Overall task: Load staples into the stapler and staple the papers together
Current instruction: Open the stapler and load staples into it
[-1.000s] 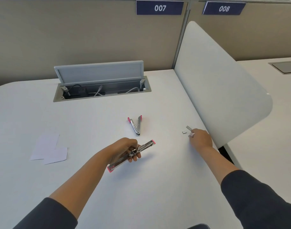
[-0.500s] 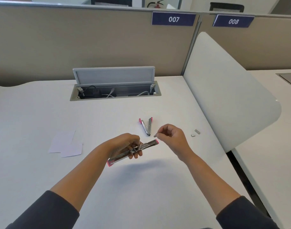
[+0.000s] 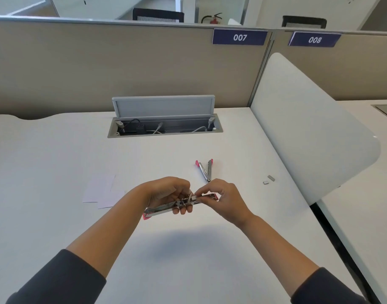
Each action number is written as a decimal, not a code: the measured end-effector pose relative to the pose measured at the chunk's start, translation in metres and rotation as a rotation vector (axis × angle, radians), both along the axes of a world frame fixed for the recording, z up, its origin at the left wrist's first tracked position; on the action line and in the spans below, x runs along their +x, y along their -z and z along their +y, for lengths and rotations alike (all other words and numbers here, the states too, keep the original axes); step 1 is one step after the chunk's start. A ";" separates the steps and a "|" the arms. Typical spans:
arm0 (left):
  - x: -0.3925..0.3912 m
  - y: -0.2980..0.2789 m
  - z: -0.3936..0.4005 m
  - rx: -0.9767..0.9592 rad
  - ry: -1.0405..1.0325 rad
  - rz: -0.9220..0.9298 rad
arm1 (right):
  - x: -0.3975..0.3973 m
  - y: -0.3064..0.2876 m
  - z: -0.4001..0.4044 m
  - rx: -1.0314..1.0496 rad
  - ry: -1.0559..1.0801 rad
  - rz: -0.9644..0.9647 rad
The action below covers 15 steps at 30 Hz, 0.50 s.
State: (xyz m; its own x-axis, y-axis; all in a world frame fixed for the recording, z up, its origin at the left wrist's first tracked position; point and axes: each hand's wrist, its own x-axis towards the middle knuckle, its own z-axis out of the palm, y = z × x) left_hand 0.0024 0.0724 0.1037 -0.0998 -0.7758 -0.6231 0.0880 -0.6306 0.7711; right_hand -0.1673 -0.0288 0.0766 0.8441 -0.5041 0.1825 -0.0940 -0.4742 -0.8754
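- My left hand (image 3: 166,191) holds the opened stapler (image 3: 179,205) just above the desk (image 3: 56,154), centre of frame, fingers (image 3: 182,210) curled round its middle from below.
- The stapler lies nearly flat, running from lower left to upper right; pink tips show at both ends.
- My right hand (image 3: 225,199) sits at the stapler's upper-right half, thumb and forefinger pinched together on the metal channel there. I take it a staple strip (image 3: 195,197) is between them, but it is too small to confirm.
- A second stapler (image 3: 204,171), hinged open in a V with pink ends, lies on the desk just above the right hand, not touched.
- Two loose staple pieces (image 3: 269,180) lie on the desk at right of centre, near the foot of the white divider (image 3: 309,128), well apart from both hands.
- Papers (image 3: 100,191), two pale sheets overlapping, lie flat on the desk left of the left forearm, not touched.
- Open cable tray (image 3: 164,128) with its lid up sits at upper centre of the desk, cables inside.
- Partition labels 007 (image 3: 239,37) and 008 (image 3: 314,39) at upper right.
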 end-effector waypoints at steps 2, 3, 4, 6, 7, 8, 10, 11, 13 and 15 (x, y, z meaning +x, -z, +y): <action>0.002 0.000 0.002 0.003 0.006 0.014 | 0.002 0.000 0.003 -0.019 0.001 -0.012; 0.003 -0.001 0.003 0.005 0.009 0.018 | 0.003 0.000 0.004 -0.019 0.011 -0.023; 0.005 -0.001 0.003 0.006 0.013 0.020 | 0.004 0.001 0.005 -0.013 0.018 -0.032; 0.006 -0.003 0.004 0.007 0.017 0.022 | 0.006 0.000 0.007 -0.013 0.012 -0.027; 0.006 -0.003 0.004 0.008 0.019 0.021 | 0.006 0.000 0.007 -0.029 0.003 -0.022; 0.007 -0.003 0.004 0.011 0.021 0.020 | 0.006 -0.001 0.008 -0.056 -0.006 -0.019; 0.007 -0.003 0.005 0.015 0.017 0.019 | 0.007 -0.003 0.008 -0.123 -0.021 -0.015; 0.008 -0.003 0.005 0.014 0.016 0.019 | 0.007 -0.004 0.008 -0.150 -0.024 -0.009; 0.009 -0.003 0.005 0.009 0.023 0.012 | 0.009 -0.005 0.009 -0.145 -0.020 0.012; 0.010 -0.004 0.005 0.004 0.035 -0.007 | 0.009 -0.005 0.010 -0.076 -0.016 0.031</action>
